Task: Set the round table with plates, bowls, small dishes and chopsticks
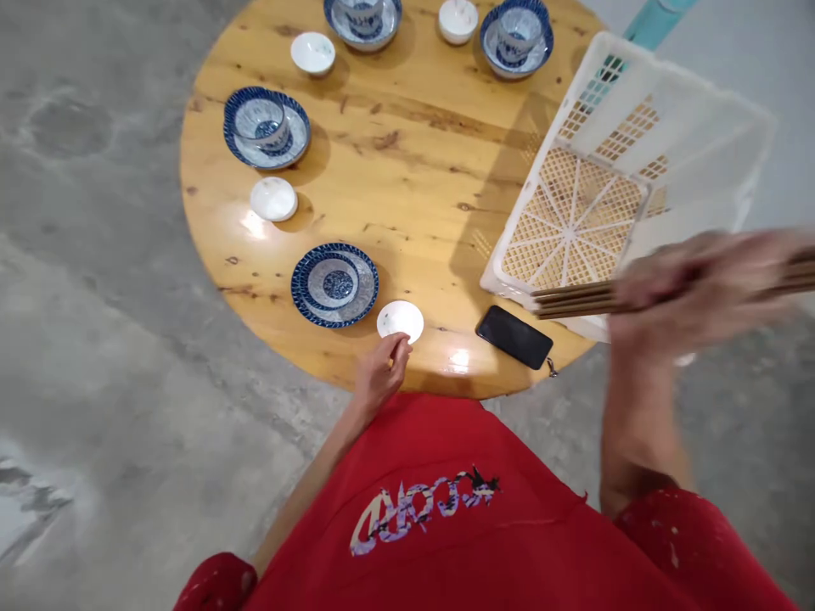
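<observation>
1. Gripping a bundle of brown chopsticks (573,299) in the right hand (681,310), with fingers closed round them, above the near edge of the white plastic basket (569,233). Pointing left with the near ends, along that edge.
2. Blurred at that hand; perhaps several sticks, but too smeared to count.
3. Reaching with the left hand (383,369) to the nearest small white bowl (400,316), left of the basket and toward the body. Curled mostly closed, with thumb and fingertips at the rim; cannot tell pinching from mere touching.
4. Already set down on the round wooden table (395,195), to the left of the basket and round past its far-left corner: four blue-rimmed plates (371,284), each paired with a blue-and-white bowl (336,284), spaced along the edge. Set out among them, four small white bowls in all.
5. To judge from this layout, well along with the crockery; less so with the chopsticks, bunched in the fist and not seen beside any plate.
6. Lying just off the basket's near side, a black smartphone (514,337) with a small charm (552,368) at one corner.
</observation>
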`<state>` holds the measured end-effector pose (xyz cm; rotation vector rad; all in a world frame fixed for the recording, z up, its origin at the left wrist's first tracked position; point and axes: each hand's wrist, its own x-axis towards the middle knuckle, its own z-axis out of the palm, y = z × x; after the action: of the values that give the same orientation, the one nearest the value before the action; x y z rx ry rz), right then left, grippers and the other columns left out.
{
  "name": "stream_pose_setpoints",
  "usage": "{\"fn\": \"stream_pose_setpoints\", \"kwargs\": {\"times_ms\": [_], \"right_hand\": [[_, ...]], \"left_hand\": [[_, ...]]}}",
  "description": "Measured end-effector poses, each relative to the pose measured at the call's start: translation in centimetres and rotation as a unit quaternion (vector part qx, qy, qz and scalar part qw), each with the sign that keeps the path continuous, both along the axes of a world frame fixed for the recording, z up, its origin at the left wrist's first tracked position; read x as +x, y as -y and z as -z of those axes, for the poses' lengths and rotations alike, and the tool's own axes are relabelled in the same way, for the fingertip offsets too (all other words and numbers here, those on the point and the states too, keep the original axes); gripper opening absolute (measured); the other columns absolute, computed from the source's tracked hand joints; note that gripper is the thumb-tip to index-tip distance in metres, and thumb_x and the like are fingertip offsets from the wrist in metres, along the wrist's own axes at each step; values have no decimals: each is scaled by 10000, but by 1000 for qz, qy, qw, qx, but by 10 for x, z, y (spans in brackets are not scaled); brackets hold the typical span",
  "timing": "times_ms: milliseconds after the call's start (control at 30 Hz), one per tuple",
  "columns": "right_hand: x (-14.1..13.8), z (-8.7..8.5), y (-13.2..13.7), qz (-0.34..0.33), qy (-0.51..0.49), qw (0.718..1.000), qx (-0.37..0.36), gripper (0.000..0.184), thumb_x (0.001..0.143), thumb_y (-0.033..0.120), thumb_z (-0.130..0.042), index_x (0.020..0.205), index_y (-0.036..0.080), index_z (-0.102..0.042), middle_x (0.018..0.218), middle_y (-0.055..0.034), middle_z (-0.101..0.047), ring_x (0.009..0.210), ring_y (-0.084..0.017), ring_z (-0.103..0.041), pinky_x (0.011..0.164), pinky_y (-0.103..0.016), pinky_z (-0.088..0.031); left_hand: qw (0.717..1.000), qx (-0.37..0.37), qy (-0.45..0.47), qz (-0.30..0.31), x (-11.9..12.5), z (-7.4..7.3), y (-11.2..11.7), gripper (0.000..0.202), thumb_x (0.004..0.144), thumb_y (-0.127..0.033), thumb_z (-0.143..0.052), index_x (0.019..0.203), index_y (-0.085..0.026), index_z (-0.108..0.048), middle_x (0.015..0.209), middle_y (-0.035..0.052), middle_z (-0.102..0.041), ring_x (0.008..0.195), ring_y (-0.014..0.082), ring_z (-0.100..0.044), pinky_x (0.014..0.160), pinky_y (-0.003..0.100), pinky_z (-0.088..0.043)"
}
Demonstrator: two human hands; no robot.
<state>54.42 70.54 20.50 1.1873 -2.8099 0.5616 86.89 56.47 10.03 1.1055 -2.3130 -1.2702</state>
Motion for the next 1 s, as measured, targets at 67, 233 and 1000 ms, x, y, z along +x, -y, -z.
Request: {"fn": "stream_pose_setpoints", "kwargs": {"times_ms": [67,233,1000], "right_hand": [[65,28,23,113,53,963,-239,607,1027,632,-124,922,265,-597,733,-100,-589,677,-252,-672,511,-394,-521],[148,88,56,57,295,896,-327,422,905,633,-525,719,255,-517,685,-28,-540,634,-206,-621,630,-401,-559],[171,82,48,115,438,843,-291,462,818,626,-664,618,249,-487,560,15,-493,584,-163,-534,640,-310,-500]], "left_hand": [[999,-3,-21,39,-12,1,1,267,980,-329,-476,1076,-174,-671,937,81,-759,847,159,-723,833,261,-537],[981,25,-93,167,-52,7,-5,475,898,-272,-583,1356,-148,-549,1315,156,-658,1218,240,-630,1064,375,-486],[938,247,-103,222,-84,29,-21,95,749,-261,-641,742,-176,-597,689,6,-612,679,157,-586,703,282,-519]]}}
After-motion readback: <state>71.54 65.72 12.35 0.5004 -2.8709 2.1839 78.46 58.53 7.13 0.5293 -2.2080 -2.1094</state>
